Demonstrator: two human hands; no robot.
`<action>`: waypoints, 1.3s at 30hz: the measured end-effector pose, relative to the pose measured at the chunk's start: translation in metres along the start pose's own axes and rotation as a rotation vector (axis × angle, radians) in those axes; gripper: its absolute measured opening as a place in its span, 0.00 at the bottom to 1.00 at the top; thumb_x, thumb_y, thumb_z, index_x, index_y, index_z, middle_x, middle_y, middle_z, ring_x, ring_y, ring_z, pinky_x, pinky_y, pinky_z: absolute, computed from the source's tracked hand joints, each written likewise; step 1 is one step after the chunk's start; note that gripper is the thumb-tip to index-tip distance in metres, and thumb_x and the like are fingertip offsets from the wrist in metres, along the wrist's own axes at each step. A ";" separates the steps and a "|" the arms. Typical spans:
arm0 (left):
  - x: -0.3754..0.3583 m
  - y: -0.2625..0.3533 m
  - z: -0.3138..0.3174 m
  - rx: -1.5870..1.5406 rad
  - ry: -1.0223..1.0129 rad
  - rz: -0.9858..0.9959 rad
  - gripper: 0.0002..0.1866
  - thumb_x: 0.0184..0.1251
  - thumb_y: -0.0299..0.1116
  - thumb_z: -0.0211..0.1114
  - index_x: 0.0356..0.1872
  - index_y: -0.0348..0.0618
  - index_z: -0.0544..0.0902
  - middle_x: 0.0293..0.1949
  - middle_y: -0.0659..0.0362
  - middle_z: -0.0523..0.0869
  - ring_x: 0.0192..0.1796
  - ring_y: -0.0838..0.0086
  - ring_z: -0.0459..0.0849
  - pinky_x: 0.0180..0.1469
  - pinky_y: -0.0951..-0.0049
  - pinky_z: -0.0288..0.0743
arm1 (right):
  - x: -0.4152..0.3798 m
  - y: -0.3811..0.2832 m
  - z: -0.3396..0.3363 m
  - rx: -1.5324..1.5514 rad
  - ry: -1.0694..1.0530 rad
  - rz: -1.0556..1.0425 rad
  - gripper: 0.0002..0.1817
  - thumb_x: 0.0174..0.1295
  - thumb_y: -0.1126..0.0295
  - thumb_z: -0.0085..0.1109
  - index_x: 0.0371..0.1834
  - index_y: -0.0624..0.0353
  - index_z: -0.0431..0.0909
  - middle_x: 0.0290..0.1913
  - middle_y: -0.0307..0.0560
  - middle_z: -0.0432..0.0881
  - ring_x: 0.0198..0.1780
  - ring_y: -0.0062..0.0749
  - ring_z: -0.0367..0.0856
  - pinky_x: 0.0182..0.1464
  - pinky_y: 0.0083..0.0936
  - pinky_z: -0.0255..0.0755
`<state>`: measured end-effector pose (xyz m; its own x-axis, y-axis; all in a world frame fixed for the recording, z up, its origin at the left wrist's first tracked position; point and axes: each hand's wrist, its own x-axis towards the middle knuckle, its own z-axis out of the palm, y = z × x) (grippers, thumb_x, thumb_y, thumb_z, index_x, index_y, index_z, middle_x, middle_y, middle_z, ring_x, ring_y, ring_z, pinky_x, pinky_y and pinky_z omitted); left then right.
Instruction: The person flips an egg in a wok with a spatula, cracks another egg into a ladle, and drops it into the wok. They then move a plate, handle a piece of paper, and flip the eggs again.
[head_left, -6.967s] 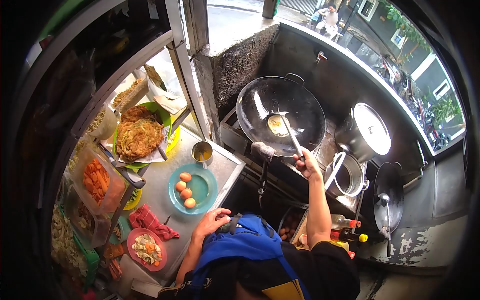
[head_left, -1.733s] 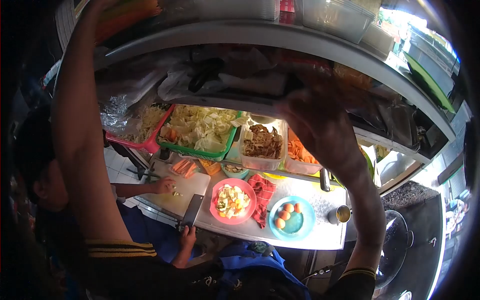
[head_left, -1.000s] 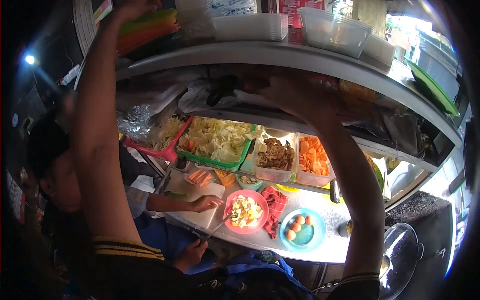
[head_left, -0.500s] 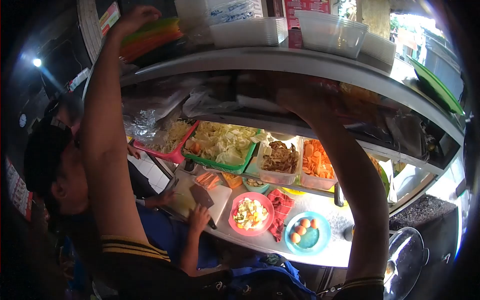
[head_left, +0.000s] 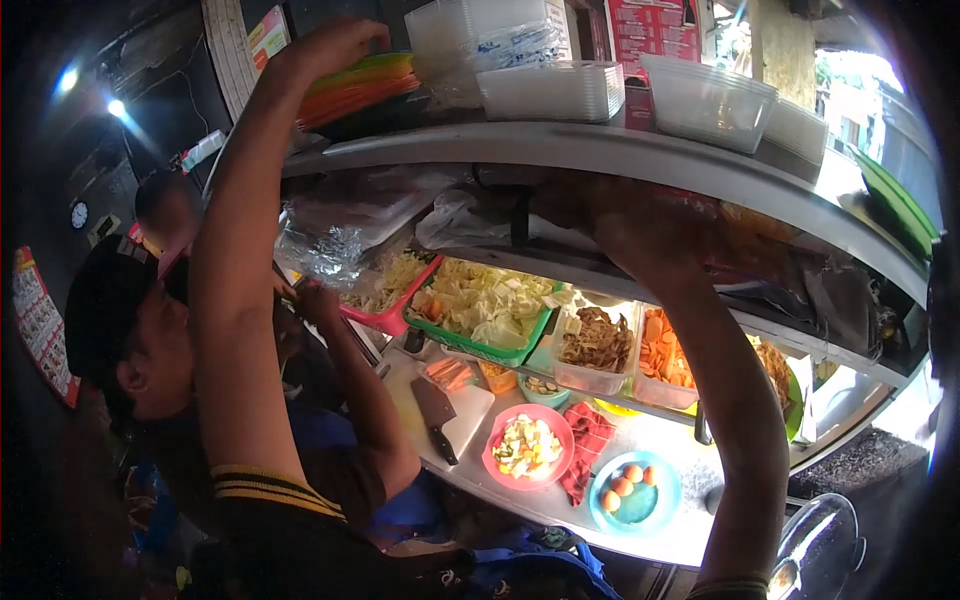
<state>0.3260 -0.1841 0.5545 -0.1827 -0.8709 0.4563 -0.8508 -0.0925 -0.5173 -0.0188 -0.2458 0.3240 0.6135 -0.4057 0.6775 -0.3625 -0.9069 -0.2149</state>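
Observation:
My left hand (head_left: 345, 45) is raised to the top shelf, its fingers loosely bent over a stack of orange and green plates (head_left: 365, 88), with nothing visible in them. My right hand (head_left: 645, 228) reaches into the dark shelf below. Its fingers are lost in shadow, so I cannot tell what they hold. Around it are clear plastic bags (head_left: 460, 222) and a dark strap-like piece (head_left: 520, 215).
Clear plastic containers (head_left: 550, 92) stand on the top shelf. Below are cabbage (head_left: 490, 300), carrots (head_left: 662, 350), a cleaver (head_left: 435, 412) on a cutting board (head_left: 470, 415), and eggs (head_left: 622, 486) on a blue plate (head_left: 640, 515). A co-worker (head_left: 150, 340) stands at my left.
The view has shifted, so the counter sits further right and lower. The co-worker's hand has left the cleaver and risen toward the trays. My right hand remains inside the shelf.

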 end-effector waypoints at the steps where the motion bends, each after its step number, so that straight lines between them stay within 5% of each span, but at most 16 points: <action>1: -0.004 0.004 -0.001 0.004 -0.003 0.001 0.16 0.69 0.24 0.60 0.56 0.50 0.81 0.48 0.51 0.85 0.52 0.61 0.84 0.53 0.62 0.77 | 0.000 0.002 0.002 -0.038 0.007 -0.007 0.19 0.73 0.62 0.51 0.64 0.50 0.75 0.63 0.54 0.77 0.65 0.48 0.75 0.66 0.44 0.70; 11: -0.011 -0.002 0.005 0.110 0.018 -0.037 0.18 0.68 0.23 0.58 0.57 0.55 0.76 0.47 0.50 0.80 0.50 0.58 0.82 0.50 0.57 0.77 | 0.001 0.022 0.024 -0.323 0.054 -0.031 0.19 0.72 0.66 0.49 0.65 0.49 0.75 0.64 0.56 0.76 0.66 0.50 0.74 0.66 0.46 0.70; 14: -0.015 0.012 -0.005 0.126 -0.073 -0.096 0.17 0.69 0.23 0.58 0.56 0.54 0.77 0.47 0.50 0.80 0.51 0.58 0.83 0.51 0.57 0.77 | 0.000 0.011 0.020 -0.282 0.239 -0.144 0.20 0.61 0.73 0.56 0.57 0.52 0.80 0.54 0.59 0.82 0.59 0.53 0.80 0.61 0.46 0.76; 16: -0.020 0.018 -0.006 0.140 -0.075 -0.100 0.17 0.69 0.23 0.58 0.56 0.54 0.77 0.47 0.50 0.80 0.51 0.57 0.83 0.51 0.58 0.77 | 0.002 0.005 0.011 -0.197 -0.017 0.052 0.21 0.69 0.66 0.51 0.65 0.48 0.75 0.62 0.57 0.77 0.65 0.52 0.74 0.67 0.46 0.69; 20: -0.018 0.015 0.001 0.178 -0.012 -0.052 0.17 0.69 0.23 0.58 0.56 0.54 0.77 0.46 0.52 0.80 0.51 0.58 0.82 0.51 0.58 0.77 | 0.001 0.011 0.015 -0.193 -0.042 0.030 0.22 0.69 0.65 0.52 0.66 0.48 0.74 0.62 0.56 0.77 0.65 0.52 0.74 0.68 0.46 0.67; 22: -0.017 0.010 0.007 0.188 0.006 -0.041 0.17 0.69 0.23 0.57 0.56 0.54 0.76 0.45 0.52 0.80 0.51 0.59 0.82 0.51 0.58 0.77 | -0.004 0.005 0.013 -0.192 0.210 -0.214 0.17 0.61 0.70 0.57 0.54 0.51 0.81 0.51 0.60 0.83 0.56 0.52 0.81 0.59 0.46 0.77; 26: -0.022 0.014 0.006 0.220 0.041 -0.047 0.26 0.65 0.20 0.57 0.64 0.55 0.73 0.49 0.50 0.80 0.54 0.54 0.82 0.54 0.55 0.77 | -0.001 0.016 0.026 -0.233 0.289 -0.200 0.17 0.62 0.70 0.56 0.54 0.56 0.80 0.52 0.60 0.82 0.55 0.53 0.82 0.58 0.47 0.77; 28: -0.021 0.003 0.012 0.198 0.077 -0.046 0.32 0.61 0.18 0.57 0.68 0.55 0.71 0.54 0.47 0.81 0.57 0.49 0.81 0.57 0.53 0.77 | 0.000 0.021 0.028 -0.331 0.084 -0.047 0.23 0.65 0.70 0.53 0.65 0.46 0.75 0.60 0.56 0.78 0.65 0.51 0.73 0.67 0.48 0.69; 30: -0.023 -0.003 0.014 0.139 0.159 -0.083 0.34 0.62 0.17 0.56 0.71 0.53 0.68 0.55 0.46 0.81 0.57 0.49 0.81 0.56 0.53 0.79 | 0.002 0.019 0.029 -0.339 0.071 -0.013 0.24 0.64 0.72 0.53 0.65 0.47 0.75 0.60 0.56 0.78 0.64 0.51 0.74 0.65 0.48 0.71; 33: -0.018 -0.002 0.018 0.292 0.151 -0.189 0.29 0.67 0.19 0.57 0.68 0.52 0.71 0.56 0.48 0.80 0.54 0.57 0.82 0.57 0.59 0.76 | 0.004 0.020 0.034 -0.393 0.083 0.029 0.24 0.62 0.74 0.52 0.63 0.51 0.75 0.58 0.56 0.78 0.62 0.50 0.76 0.62 0.46 0.75; 38: -0.006 -0.004 0.019 0.390 0.186 -0.200 0.21 0.69 0.28 0.59 0.64 0.50 0.75 0.55 0.52 0.82 0.55 0.55 0.82 0.55 0.55 0.79 | 0.004 0.015 0.036 -0.528 0.304 -0.074 0.23 0.59 0.74 0.55 0.60 0.54 0.77 0.55 0.56 0.80 0.58 0.50 0.80 0.58 0.43 0.78; 39: -0.005 0.001 0.016 0.439 0.097 -0.295 0.20 0.69 0.32 0.61 0.62 0.50 0.76 0.54 0.54 0.83 0.56 0.54 0.82 0.53 0.53 0.80 | 0.006 0.010 0.033 -0.547 0.314 -0.059 0.15 0.58 0.73 0.58 0.50 0.57 0.81 0.51 0.56 0.82 0.55 0.49 0.82 0.53 0.42 0.81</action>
<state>0.3337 -0.1879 0.5404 -0.0292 -0.7309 0.6819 -0.5908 -0.5377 -0.6016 0.0047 -0.2612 0.3027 0.4387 -0.2291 0.8690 -0.6913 -0.7038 0.1634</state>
